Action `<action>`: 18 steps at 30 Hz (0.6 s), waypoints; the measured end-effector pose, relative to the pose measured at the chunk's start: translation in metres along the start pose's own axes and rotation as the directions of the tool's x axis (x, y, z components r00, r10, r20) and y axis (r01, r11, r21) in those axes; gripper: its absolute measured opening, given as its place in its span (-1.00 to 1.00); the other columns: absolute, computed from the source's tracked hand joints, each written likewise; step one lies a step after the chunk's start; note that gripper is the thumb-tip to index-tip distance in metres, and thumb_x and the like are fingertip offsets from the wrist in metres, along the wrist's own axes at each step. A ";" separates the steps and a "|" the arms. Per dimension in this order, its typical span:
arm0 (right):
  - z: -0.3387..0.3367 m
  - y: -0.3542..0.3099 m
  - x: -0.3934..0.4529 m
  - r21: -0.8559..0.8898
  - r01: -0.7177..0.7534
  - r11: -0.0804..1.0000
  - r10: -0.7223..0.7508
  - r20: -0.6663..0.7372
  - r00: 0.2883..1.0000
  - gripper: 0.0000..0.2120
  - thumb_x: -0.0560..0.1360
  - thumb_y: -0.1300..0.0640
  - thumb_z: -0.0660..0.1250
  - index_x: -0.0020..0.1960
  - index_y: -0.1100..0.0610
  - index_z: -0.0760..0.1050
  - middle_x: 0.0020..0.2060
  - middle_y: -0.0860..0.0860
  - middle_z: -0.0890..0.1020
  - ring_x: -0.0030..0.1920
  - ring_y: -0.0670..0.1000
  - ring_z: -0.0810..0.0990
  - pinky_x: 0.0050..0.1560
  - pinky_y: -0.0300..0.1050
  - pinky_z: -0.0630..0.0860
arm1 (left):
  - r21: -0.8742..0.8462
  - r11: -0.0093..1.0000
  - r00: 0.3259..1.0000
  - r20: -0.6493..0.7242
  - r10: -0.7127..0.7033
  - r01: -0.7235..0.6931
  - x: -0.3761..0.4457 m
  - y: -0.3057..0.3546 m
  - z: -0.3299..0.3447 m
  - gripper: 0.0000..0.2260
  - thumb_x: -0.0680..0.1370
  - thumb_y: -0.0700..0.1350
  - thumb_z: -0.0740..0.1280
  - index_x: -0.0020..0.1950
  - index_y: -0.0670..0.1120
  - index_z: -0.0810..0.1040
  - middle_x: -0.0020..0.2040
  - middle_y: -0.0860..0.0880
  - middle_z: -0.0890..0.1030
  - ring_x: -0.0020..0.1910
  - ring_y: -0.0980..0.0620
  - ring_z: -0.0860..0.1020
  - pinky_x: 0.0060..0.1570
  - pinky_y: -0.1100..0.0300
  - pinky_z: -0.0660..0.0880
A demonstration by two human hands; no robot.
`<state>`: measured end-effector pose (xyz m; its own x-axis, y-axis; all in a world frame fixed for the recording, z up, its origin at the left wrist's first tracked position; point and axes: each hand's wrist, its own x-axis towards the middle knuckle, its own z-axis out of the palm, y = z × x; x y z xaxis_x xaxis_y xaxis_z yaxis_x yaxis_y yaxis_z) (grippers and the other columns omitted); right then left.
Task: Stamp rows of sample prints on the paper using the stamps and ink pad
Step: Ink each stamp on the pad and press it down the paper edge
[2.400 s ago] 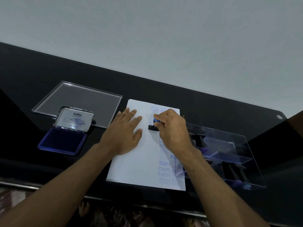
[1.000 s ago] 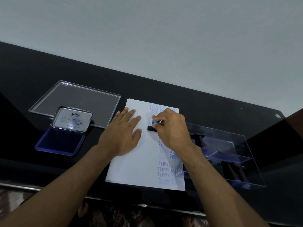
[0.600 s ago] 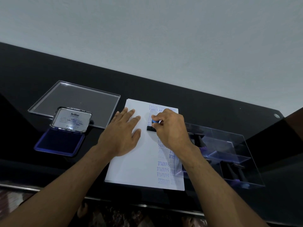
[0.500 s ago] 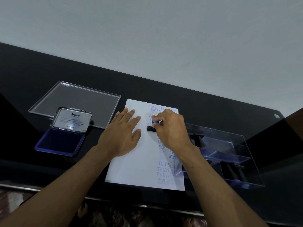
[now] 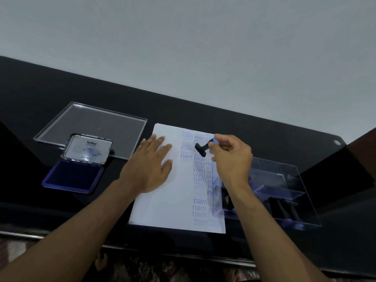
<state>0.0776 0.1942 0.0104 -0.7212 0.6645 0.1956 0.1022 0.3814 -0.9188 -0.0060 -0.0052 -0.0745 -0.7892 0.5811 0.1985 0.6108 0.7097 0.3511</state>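
We read "Artline" on the raised lid of the open ink pad (image 5: 78, 162), sitting on the black bench (image 5: 203, 110) left of the paper (image 5: 173, 200), its blue pad facing up. On the paper, blue prints run down the right side: "SAMPLE" over and over, plus "AIR MAIL" and "AMENDED" near the top; some are too faint to read. Our left hand (image 5: 149, 165) lies flat on the sheet, fingers straight, pressing it down. Our right hand (image 5: 231, 157) pinches the blue-topped handle of the black stamp (image 5: 201, 149), and here's the change: half a second ago that stamp was pressed onto the paper, now it's lifted and tilted, base toward the left. A clear lid (image 5: 91, 127) lies behind the ink pad, and a clear stamp box (image 5: 284, 192) holding dark stamps overlaps the paper's right edge.
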 end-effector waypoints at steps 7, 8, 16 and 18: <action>0.000 0.003 0.002 0.137 -0.097 0.986 0.100 -0.013 0.995 -0.83 0.44 0.27 0.47 0.01 0.11 0.66 -0.17 0.03 0.70 -0.21 0.03 0.70 -0.27 -0.09 0.64 | 0.007 1.000 1.000 0.003 -0.002 0.002 0.000 0.001 0.000 -0.45 0.62 0.17 0.02 0.57 -0.01 0.29 0.62 -0.06 0.19 0.62 -0.05 0.03 0.58 -0.02 -0.02; -0.001 0.003 0.002 0.158 -0.103 0.982 0.107 -0.014 0.994 -0.83 0.44 0.29 0.46 0.01 0.13 0.65 -0.17 0.05 0.70 -0.21 0.04 0.70 -0.29 -0.14 0.62 | 0.007 1.000 1.000 0.004 -0.004 0.004 0.000 0.001 -0.001 -0.44 0.62 0.17 0.01 0.57 -0.01 0.29 0.62 -0.06 0.19 0.62 -0.05 0.03 0.58 -0.03 -0.01; -0.002 0.003 0.003 0.186 -0.110 0.976 0.111 0.006 0.994 -0.83 0.46 0.32 0.44 0.02 0.16 0.64 -0.18 0.06 0.70 -0.23 0.02 0.70 -0.30 -0.20 0.60 | 0.013 1.000 1.000 0.007 -0.002 0.002 0.000 0.001 -0.001 -0.42 0.60 0.19 -0.03 0.57 0.00 0.29 0.62 -0.05 0.19 0.62 -0.05 0.03 0.58 -0.03 0.00; -0.002 0.003 0.003 0.181 -0.106 0.978 0.107 0.007 0.994 -0.83 0.46 0.32 0.44 0.03 0.17 0.64 -0.17 0.06 0.69 -0.23 0.01 0.70 -0.29 -0.21 0.60 | 0.012 1.000 1.000 0.007 -0.004 0.004 0.000 0.001 -0.001 -0.43 0.60 0.19 -0.01 0.57 0.00 0.29 0.62 -0.05 0.19 0.62 -0.04 0.02 0.59 -0.04 0.01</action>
<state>0.0776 0.1987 0.0087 -0.7107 0.6971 0.0943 0.0522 0.1859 -0.9812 -0.0053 -0.0051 -0.0730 -0.7910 0.5814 0.1905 0.6088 0.7166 0.3404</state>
